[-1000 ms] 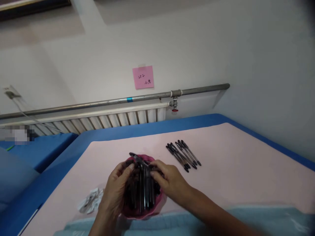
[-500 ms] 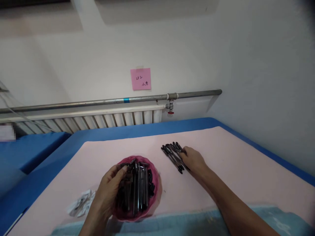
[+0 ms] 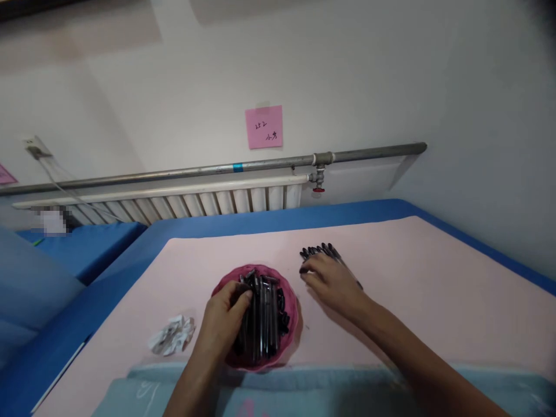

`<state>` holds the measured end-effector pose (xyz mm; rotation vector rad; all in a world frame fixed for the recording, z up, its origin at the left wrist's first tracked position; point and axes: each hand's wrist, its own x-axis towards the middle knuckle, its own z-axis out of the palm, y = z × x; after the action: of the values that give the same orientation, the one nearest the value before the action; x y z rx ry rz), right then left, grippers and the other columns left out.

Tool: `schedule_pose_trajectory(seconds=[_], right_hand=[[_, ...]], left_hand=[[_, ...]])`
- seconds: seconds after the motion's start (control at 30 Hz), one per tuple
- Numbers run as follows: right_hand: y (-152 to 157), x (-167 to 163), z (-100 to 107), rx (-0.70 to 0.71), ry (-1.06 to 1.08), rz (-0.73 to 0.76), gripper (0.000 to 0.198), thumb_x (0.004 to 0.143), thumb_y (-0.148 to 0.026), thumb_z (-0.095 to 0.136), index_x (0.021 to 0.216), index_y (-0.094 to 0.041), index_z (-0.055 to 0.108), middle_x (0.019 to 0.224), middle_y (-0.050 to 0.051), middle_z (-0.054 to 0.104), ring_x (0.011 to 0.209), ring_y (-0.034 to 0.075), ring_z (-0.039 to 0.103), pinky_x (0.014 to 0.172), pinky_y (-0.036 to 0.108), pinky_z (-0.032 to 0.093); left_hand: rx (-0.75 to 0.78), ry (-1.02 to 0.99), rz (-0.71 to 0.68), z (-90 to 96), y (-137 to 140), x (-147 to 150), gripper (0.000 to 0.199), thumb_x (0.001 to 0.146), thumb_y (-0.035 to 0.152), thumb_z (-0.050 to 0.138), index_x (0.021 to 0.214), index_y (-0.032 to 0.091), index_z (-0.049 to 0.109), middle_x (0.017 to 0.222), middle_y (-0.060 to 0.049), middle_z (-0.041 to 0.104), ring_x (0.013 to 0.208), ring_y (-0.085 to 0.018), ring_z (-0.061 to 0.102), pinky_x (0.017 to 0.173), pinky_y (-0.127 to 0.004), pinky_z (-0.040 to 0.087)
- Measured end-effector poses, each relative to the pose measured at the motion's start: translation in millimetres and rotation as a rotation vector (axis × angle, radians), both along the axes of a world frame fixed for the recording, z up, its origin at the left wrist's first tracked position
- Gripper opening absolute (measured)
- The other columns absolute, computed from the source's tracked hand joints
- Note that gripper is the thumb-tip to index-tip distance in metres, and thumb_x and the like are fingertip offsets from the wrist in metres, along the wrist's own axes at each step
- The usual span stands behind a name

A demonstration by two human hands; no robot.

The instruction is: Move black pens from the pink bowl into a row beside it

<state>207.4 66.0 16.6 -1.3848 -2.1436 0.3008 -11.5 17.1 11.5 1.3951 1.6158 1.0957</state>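
Note:
A round pink basket (image 3: 292,324) stands on the pink table surface, holding black pens (image 3: 263,318) and small black caps (image 3: 283,318). My left hand (image 3: 226,313) reaches over its left rim with thumb and fingers pinched among the dark pieces; what they grip, if anything, I cannot make out. To the right of the basket, a row of black-capped pens (image 3: 332,252) lies slanted on the table. Across this row rests my right hand (image 3: 334,284), fingertips at the row's left side, thumb and forefinger slightly apart. It hides the middle of the pens.
Crumpled white paper or wrappers (image 3: 174,335) lie left of the basket. A light blue cloth (image 3: 304,388) runs along the near edge. Behind the blue table edge (image 3: 278,219) are a white radiator (image 3: 217,200), a metal pipe (image 3: 182,174) and a red-handled valve (image 3: 318,189).
My right hand has shifted from the right end of the pen row to lie across it, fingertips now at the left side. The left hand stays at the basket. The view has shifted.

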Motion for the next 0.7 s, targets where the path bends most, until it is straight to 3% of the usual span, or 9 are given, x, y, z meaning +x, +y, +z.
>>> schedule_pose_trajectory(seconds=[0.13, 0.4, 0.7], right_hand=[[-19.5, -22.7, -1.6, 0.003, -0.066, 0.165, 0.015, 0.072, -0.013, 0.051, 0.080, -0.019, 0.063, 0.101, 0.007, 0.055, 0.093, 0.022, 0.047, 0.079, 0.034, 0.036], [-28.0, -35.9, -15.4, -0.060, -0.136, 0.170, 0.020, 0.071, -0.009, 0.049, 0.084, -0.019, 0.060, 0.095, 0.006, 0.052, 0.087, 0.020, 0.045, 0.073, 0.033, 0.036], [-31.0, -39.8, -13.6, 0.071, -0.125, 0.191, 0.017, 0.076, -0.012, 0.047, 0.085, -0.019, 0.060, 0.111, 0.009, 0.050, 0.099, 0.024, 0.042, 0.080, 0.039, 0.033]], left_hand=[[0.019, 0.160, -0.055, -1.0, 0.4, -2.6, 0.020, 0.074, 0.032, 0.046, 0.078, 0.019, 0.060, 0.075, -0.001, 0.065, 0.070, -0.016, 0.058, 0.064, -0.027, 0.041], [0.051, 0.213, 0.138, 3.5, 2.1, -31.9, 0.024, 0.074, 0.038, 0.045, 0.082, 0.020, 0.060, 0.075, -0.001, 0.065, 0.071, -0.016, 0.058, 0.063, -0.027, 0.042], [0.052, 0.351, 0.240, 4.7, 4.8, -43.2, 0.023, 0.075, 0.032, 0.044, 0.088, 0.021, 0.060, 0.087, -0.005, 0.066, 0.081, -0.019, 0.059, 0.073, -0.030, 0.042]])
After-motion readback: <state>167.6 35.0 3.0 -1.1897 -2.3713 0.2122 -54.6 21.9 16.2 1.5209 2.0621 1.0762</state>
